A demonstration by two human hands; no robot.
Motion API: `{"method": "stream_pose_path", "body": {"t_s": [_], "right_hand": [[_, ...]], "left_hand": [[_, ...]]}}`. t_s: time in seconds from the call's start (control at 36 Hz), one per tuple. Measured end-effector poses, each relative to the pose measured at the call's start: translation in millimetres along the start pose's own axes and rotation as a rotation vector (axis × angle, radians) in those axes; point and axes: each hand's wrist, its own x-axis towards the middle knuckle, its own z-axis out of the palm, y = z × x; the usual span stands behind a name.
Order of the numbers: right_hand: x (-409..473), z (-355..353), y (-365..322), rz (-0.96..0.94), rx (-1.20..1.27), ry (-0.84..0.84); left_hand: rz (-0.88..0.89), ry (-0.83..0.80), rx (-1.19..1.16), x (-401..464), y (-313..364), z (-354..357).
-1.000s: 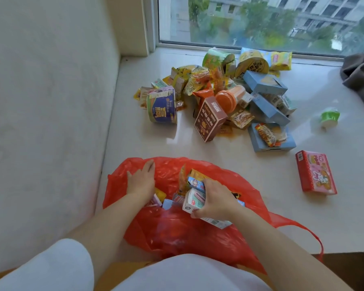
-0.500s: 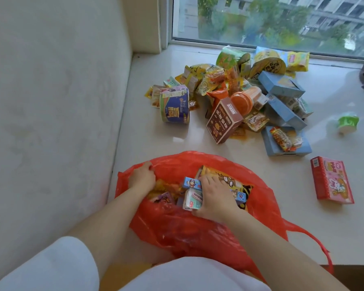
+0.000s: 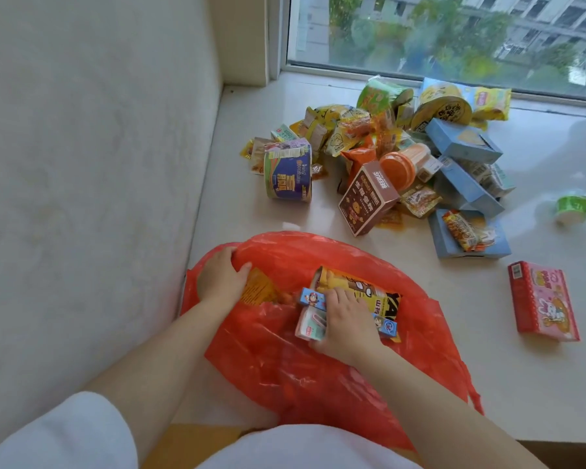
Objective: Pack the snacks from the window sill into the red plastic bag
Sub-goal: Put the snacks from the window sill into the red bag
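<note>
Head view: left hand (image 3: 221, 279) grips rim of crinkled red plastic bag (image 3: 318, 377) on pale window sill (image 3: 538, 384). Right hand (image 3: 347, 324) inside, fingers curled on small white-pink carton (image 3: 309, 324). Loose snack pile (image 3: 403, 154) behind bag, apart.

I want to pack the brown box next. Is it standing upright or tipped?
Tipped: the brown box leans at an angle against the snack pile.

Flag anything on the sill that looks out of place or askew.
The green cup and red box lie apart from the snack pile. The brown box leans tilted against the pile.
</note>
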Motion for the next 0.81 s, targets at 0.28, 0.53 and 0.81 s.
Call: {"method": "stream_pose_path", "body": {"t_s": [0.28, 0.53, 0.81], "right_hand": [[54, -6, -42, -0.185, 0.022, 0.005], [92, -2, -86, -0.48, -0.319, -0.178], [84, -17, -72, -0.515, -0.551, -0.348]], "left_hand": [[-0.149, -0.091, 0.059, -4, -25, 0], [-0.352, -0.052, -0.103, 7, -27, -11], [-0.542, 0.178, -0.509, 30, -2, -31]]}}
